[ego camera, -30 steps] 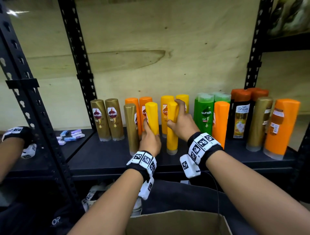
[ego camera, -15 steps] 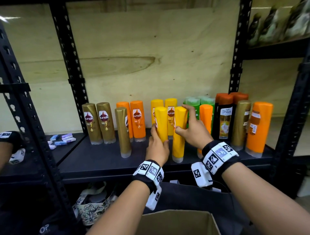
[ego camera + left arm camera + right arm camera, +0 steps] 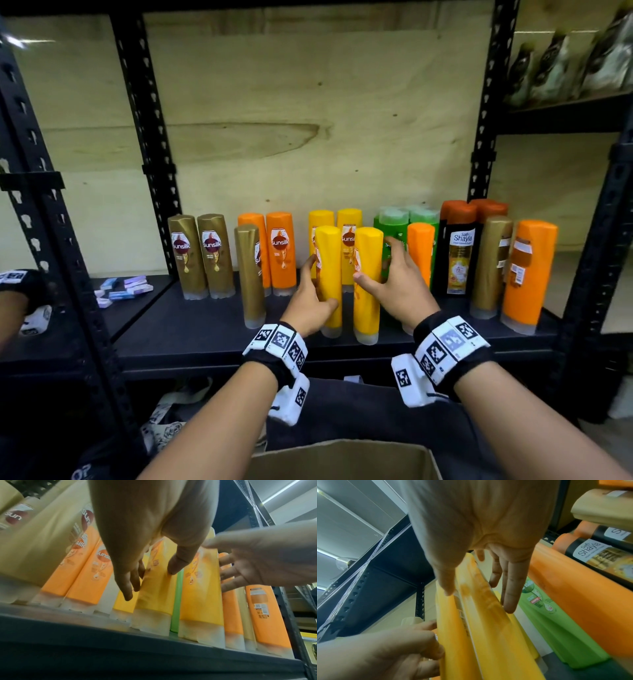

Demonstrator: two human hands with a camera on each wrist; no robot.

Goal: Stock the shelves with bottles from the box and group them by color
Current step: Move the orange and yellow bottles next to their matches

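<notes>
Black metal rack (image 3: 144, 113) w/ plywood back fills the head view; its dark shelf (image 3: 191, 329) carries the whole lineup, and a cardboard box (image 3: 342, 460) sits open at the bottom edge, contents not visible. On the shelf, L to R: two gold bottles (image 3: 200, 255) at the back w/ a third gold one in front, two orange bottles (image 3: 267, 251), yellow pair at the back, green bottles (image 3: 394, 219), black-labelled bottles (image 3: 459, 253), then a gold and an orange one at far right. Front row, near the shelf edge: two yellow bottles standing cap-down, just apart, in front of the yellow back pair, so colour group looks right. Left yellow bottle (image 3: 329, 274) is held low on its body by the left hand (image 3: 308, 301), thumb across the front, fingers round the far side. Right hand (image 3: 394, 291) is spread, fingers straight, flanking the right yellow bottle (image 3: 368, 281); thumb tip near its front, contact can't be told for sure. Handling, my guess: tall, narrow, smooth plastic, prob. full so moderately heavy, stiff enough to squeeze lightly but slippery and tippy on the small cap base. Best hold is mid-body, wrapped across the flat faces, and nudge low down rather than at the top.
</notes>
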